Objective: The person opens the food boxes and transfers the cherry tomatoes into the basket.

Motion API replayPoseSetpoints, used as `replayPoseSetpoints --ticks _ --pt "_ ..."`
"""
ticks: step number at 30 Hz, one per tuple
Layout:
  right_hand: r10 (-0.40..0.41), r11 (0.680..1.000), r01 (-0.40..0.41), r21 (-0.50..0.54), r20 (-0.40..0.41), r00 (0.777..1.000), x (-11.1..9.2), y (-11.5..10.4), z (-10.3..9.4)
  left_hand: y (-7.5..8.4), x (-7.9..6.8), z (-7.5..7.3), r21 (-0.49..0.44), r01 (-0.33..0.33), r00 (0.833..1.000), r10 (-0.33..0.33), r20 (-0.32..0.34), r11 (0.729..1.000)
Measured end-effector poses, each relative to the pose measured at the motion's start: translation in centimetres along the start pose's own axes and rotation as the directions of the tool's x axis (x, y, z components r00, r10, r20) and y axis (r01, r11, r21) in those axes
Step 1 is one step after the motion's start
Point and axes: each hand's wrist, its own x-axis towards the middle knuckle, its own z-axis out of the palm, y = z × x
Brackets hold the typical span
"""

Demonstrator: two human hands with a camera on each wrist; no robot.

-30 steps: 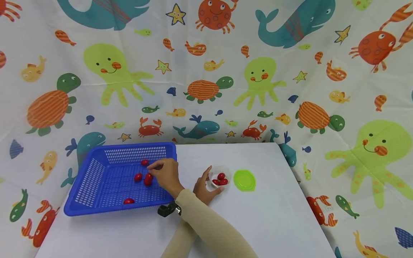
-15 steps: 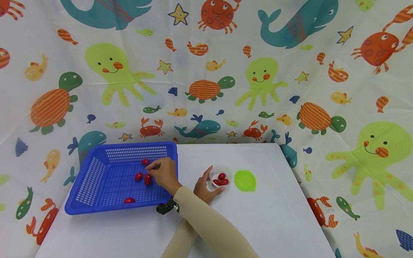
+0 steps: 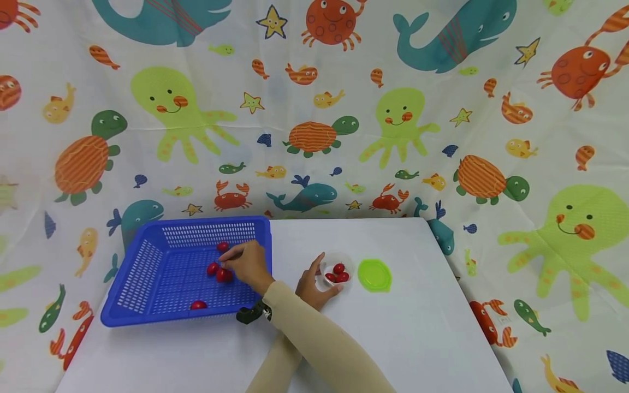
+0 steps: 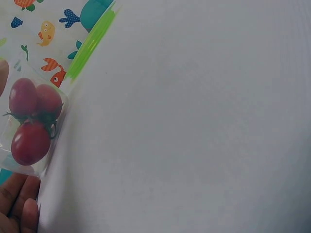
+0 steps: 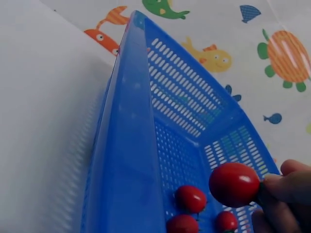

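Observation:
My right hand point(image 3: 248, 267) is over the right side of the blue plastic basket point(image 3: 120, 295). Its thumb and finger pinch a red cherry tomato point(image 5: 234, 184) at its green stem, seen up close in the right wrist view. Other cherry tomatoes lie on the basket floor, one point(image 3: 199, 305) by the front wall and another point(image 3: 223, 247) farther back. On the table my left hand point(image 3: 312, 289) grips a small clear plastic cup point(image 3: 347, 262), fingers on one side and thumb on the other. Three stemmed cherry tomatoes point(image 4: 30, 143) sit inside the cup.
A bright green lid point(image 3: 374, 275) lies flat on the white table point(image 3: 422, 327), just right of the cup. My right forearm crosses over the left one. Behind the table hangs a cloth point(image 3: 304, 65) printed with sea animals.
My right hand has shifted slightly left over the basket, and the tomato below its fingertips shows at a different angle. The left hand stays on the cup.

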Motion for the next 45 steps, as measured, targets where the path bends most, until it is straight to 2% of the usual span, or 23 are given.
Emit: replayPoseSetpoints --ticks 10,24,28,32,39,45 --pt "0.035 0.999 -0.034 -0.009 0.048 0.998 0.0 -0.2 0.5 0.2 -0.2 0.3 -0.004 -0.016 1.0 0.016 -0.019 1.0" --pt "0.048 0.995 -0.056 0.083 0.092 0.995 -0.6 -1.0 0.6 0.2 -0.4 0.2 0.003 -0.024 0.999 0.024 -0.033 1.0" --pt "0.094 0.992 -0.101 0.075 0.086 0.992 -0.5 -1.2 0.9 0.1 -0.4 0.3 0.015 -0.026 0.999 0.027 -0.042 1.0" --pt "0.135 0.988 -0.141 0.058 0.089 0.987 -0.5 -1.0 1.2 0.1 -0.4 0.3 0.014 -0.022 0.999 0.023 -0.041 1.0" --pt "0.153 0.986 -0.158 0.05 0.098 0.983 -0.3 0.0 1.4 0.1 -0.4 0.2 0.007 -0.027 0.999 0.028 -0.043 1.0" --pt "0.127 0.988 -0.134 0.073 0.096 0.987 -0.5 0.7 1.0 0.2 -0.4 0.2 0.011 -0.032 0.999 0.033 -0.04 0.999"
